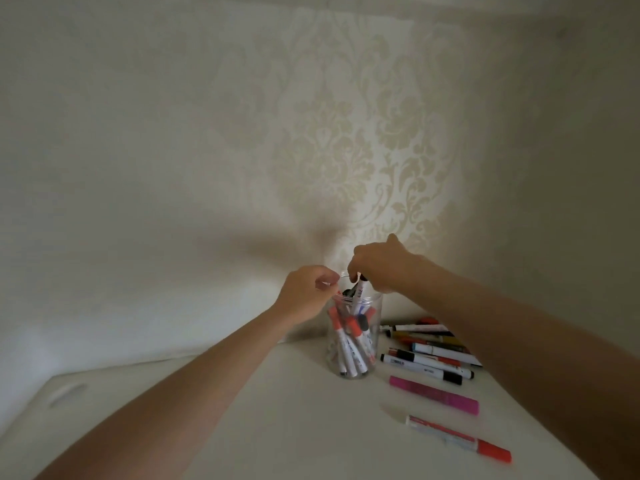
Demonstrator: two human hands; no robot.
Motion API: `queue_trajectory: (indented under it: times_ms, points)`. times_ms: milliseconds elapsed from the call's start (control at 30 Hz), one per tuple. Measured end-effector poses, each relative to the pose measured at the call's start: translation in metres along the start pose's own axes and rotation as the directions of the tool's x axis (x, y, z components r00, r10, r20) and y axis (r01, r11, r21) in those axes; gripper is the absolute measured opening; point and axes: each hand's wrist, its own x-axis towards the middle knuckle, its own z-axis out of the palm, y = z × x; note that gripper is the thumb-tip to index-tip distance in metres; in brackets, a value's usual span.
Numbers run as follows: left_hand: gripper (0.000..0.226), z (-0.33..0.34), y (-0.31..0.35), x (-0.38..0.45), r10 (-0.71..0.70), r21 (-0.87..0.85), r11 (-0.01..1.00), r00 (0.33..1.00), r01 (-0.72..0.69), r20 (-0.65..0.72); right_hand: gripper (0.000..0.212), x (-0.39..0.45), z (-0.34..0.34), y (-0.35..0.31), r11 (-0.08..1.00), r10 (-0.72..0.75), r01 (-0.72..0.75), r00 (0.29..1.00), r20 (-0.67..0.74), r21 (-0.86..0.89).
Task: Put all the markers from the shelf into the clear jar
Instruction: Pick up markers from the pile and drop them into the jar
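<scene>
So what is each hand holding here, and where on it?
Right hand pinches a white marker with black cap at its top end; left hand grips the clear plastic jar at its rim.

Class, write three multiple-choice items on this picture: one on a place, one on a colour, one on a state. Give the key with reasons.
1. Where do the loose markers lie?
A. right of the clear jar
B. left of it
C. behind it

2. The marker nearest the camera has a cap that is
A. green
B. red
C. blue

3. The right hand
A. lies flat
B. holds a marker over the jar
C. is out of view

Key: A, the pile lies on the jar's right; B, its end is red; B, fingers pinch it above the rim.
</scene>
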Motion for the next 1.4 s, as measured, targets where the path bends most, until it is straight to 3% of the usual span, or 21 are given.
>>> queue_trajectory:
  times_ms: [67,133,200,267,300,333,400,433,500,667,767,800,867,933,967,1033,1100,1200,1333,1400]
  points:
    - [0.023,0.000,0.001,-0.002,0.021,0.042,0.999,1.000,-0.021,0.001,0.058,0.002,0.004,0.003,0.991,-0.052,0.052,0.999,-0.005,0.126]
    - [0.023,0.001,0.007,-0.008,0.092,0.115,0.990,0.993,-0.082,-0.081,0.064,-0.007,0.009,0.015,0.946,-0.063,0.112,0.985,-0.163,0.305]
    - [0.018,0.006,0.020,-0.024,0.265,0.148,0.960,0.945,-0.239,-0.190,0.056,-0.031,0.021,0.028,0.892,0.079,0.126,0.902,-0.424,0.434]
    - [0.013,0.017,0.035,-0.049,0.419,0.041,0.908,0.899,-0.417,-0.125,0.032,-0.073,0.051,0.031,0.786,0.293,0.137,0.775,-0.559,0.603]
    - [0.014,0.027,0.043,-0.063,0.456,-0.042,0.890,0.890,-0.455,0.015,0.022,-0.097,0.073,0.027,0.742,0.347,0.126,0.768,-0.538,0.659]
    - [0.020,0.042,0.048,-0.078,0.455,-0.090,0.890,0.865,-0.446,0.211,0.021,-0.121,0.096,0.019,0.716,0.351,0.075,0.820,-0.451,0.694]
    - [0.035,0.080,0.047,-0.102,0.368,-0.034,0.904,0.736,-0.426,0.568,0.031,-0.157,0.146,0.001,0.759,0.255,-0.141,0.963,-0.091,0.635]
    - [0.041,0.100,0.043,-0.111,0.306,0.023,0.903,0.681,-0.428,0.666,0.038,-0.168,0.167,-0.006,0.785,0.226,-0.220,0.972,0.063,0.580]
    - [0.041,0.127,0.031,-0.123,0.259,0.076,0.891,0.638,-0.448,0.725,0.044,-0.180,0.197,-0.010,0.754,0.258,-0.310,0.951,0.172,0.579]
    - [0.023,0.139,0.021,-0.128,0.270,0.076,0.906,0.708,-0.416,0.653,0.027,-0.188,0.209,-0.008,0.655,0.379,-0.366,0.916,0.131,0.661]
    - [0.017,0.132,0.026,-0.126,0.210,0.005,0.964,0.769,-0.267,0.603,0.021,-0.188,0.201,-0.005,0.526,0.378,-0.324,0.917,0.125,0.786]
    - [0.015,0.127,0.029,-0.122,0.174,-0.049,0.983,0.807,-0.178,0.565,0.018,-0.186,0.197,-0.001,0.435,0.399,-0.313,0.908,0.131,0.844]
    - [0.012,0.114,0.032,-0.111,0.062,-0.203,0.978,0.868,0.046,0.493,0.012,-0.182,0.188,0.008,0.141,0.463,-0.271,0.868,0.178,0.952]
    - [0.010,0.101,0.037,-0.099,-0.055,-0.392,0.888,0.902,0.240,0.428,0.010,-0.176,0.176,0.014,-0.120,0.522,-0.175,0.826,0.212,0.977]
    - [0.011,0.097,0.039,-0.093,-0.101,-0.465,0.835,0.914,0.293,0.393,0.011,-0.172,0.170,0.017,-0.168,0.557,-0.135,0.804,0.207,0.977]
    - [0.015,0.081,0.047,-0.080,-0.154,-0.570,0.754,0.931,0.327,0.330,0.012,-0.162,0.148,0.023,-0.159,0.619,-0.055,0.772,0.143,0.986]
    - [0.012,0.059,0.057,-0.063,-0.133,-0.663,0.713,0.973,0.227,0.190,0.016,-0.149,0.114,0.032,-0.074,0.673,0.020,0.739,0.035,0.997]
    - [0.020,0.021,0.073,-0.035,-0.076,-0.648,0.761,0.995,0.019,-0.060,0.034,-0.125,0.058,0.046,-0.005,0.716,0.136,0.692,-0.091,0.991]
    - [0.038,-0.015,0.081,-0.007,0.004,-0.614,0.777,0.975,-0.143,-0.221,0.028,-0.087,0.012,0.047,0.126,0.732,0.226,0.636,-0.244,0.966]
    - [0.039,-0.020,0.075,0.002,0.049,-0.526,0.827,0.958,-0.198,-0.283,0.026,-0.070,0.007,0.040,0.134,0.721,0.247,0.640,-0.266,0.960]
